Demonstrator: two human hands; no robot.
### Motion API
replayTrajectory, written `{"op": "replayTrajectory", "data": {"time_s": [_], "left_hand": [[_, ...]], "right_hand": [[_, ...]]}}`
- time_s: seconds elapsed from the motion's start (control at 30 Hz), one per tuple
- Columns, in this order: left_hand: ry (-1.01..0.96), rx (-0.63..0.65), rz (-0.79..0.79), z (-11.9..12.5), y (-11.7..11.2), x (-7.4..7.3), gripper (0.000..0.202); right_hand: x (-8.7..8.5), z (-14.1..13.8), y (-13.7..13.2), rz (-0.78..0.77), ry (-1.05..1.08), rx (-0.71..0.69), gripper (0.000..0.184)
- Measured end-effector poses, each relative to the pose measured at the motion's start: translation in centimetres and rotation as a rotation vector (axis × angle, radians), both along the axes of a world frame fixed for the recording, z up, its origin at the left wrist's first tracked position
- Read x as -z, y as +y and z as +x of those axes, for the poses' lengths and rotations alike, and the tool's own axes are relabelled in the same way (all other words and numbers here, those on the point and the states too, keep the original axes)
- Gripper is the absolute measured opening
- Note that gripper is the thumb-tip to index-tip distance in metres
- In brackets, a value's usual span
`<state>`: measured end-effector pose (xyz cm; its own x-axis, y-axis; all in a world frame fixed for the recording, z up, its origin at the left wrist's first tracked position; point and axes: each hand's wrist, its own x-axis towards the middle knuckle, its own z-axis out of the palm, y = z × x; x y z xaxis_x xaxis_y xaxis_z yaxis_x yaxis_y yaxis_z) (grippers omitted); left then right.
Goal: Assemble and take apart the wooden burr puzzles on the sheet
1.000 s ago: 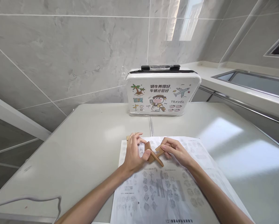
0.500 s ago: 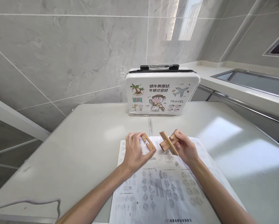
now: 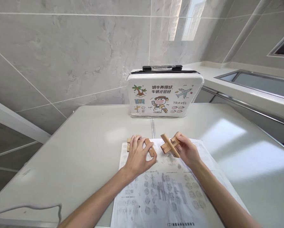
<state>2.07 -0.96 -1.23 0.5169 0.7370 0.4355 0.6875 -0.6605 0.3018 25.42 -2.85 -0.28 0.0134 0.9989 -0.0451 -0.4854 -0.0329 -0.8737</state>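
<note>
My left hand (image 3: 137, 159) is closed on a notched wooden puzzle piece (image 3: 151, 151), with thumb and fingers at its ends and its notch partly covered. Past the knuckles of that hand, other wooden pieces (image 3: 128, 146) lie by the top left edge of the printed sheet (image 3: 156, 202), mostly hidden. My right hand (image 3: 188, 151) pinches a pair of interlocked wooden puzzle pieces (image 3: 170, 146) by one end. They form a cross, one bar passing through the other, held just above the sheet. A gap separates the two hands.
A white cartoon-printed case (image 3: 170, 88) with a black handle stands upright at the back of the white table (image 3: 89, 142). Behind it rises a grey tiled wall (image 3: 68, 53). On the right is a counter with a sink (image 3: 262, 85). A cord (image 3: 37, 207) shows at lower left.
My left hand has turned the notched piece, and its fingers now cover more of it. Other wooden pieces now show beyond that hand. The crossed pieces have shifted slightly left with my right hand.
</note>
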Motion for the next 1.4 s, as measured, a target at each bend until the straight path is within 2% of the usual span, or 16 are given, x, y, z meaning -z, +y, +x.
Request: {"op": "replayTrajectory", "data": {"time_s": [0.33,0.47,0.53,0.6,0.7,0.8,1.0,1.17,1.3,1.4], "left_hand": [[0.015,0.006,-0.011,-0.3,0.1,0.2,0.029],[-0.122,0.062,-0.036,-0.3,0.0,-0.4,0.035],[-0.273,0.122,-0.136,-0.1,-0.3,-0.9,0.028],[-0.457,0.172,-0.307,0.1,-0.7,-1.4,0.025],[-0.710,0.232,-0.617,0.3,-1.2,-2.0,0.037],[-0.780,0.319,-0.876,0.3,-1.4,-2.3,0.051],[-0.936,0.489,-1.204,0.5,-1.0,-2.6,0.060],[-1.005,0.536,-1.360,0.1,-0.5,-2.3,0.059],[-1.036,0.473,-1.382,-0.2,-0.2,-1.9,0.048],[-1.086,0.417,-1.377,-0.3,0.0,-1.5,0.049]], "right_hand": [[0.7,0.0,0.1,0.028,-0.046,-0.021,0.036],[0.9,0.0,0.2,0.040,-0.065,-0.028,0.035],[1.0,-0.1,0.2,0.047,-0.092,-0.033,0.035],[1.0,-0.2,0.1,0.051,-0.099,-0.053,0.036],[0.8,-0.2,-0.1,0.047,-0.085,-0.118,0.038],[0.7,-0.4,-0.2,0.039,-0.067,-0.210,0.036],[0.9,-0.7,-0.1,0.016,-0.089,-0.294,0.037],[1.1,-0.7,-0.1,-0.012,-0.121,-0.322,0.037],[1.0,-0.7,-0.1,-0.011,-0.116,-0.319,0.036],[0.9,-0.7,-0.1,-0.006,-0.109,-0.329,0.035]]}}
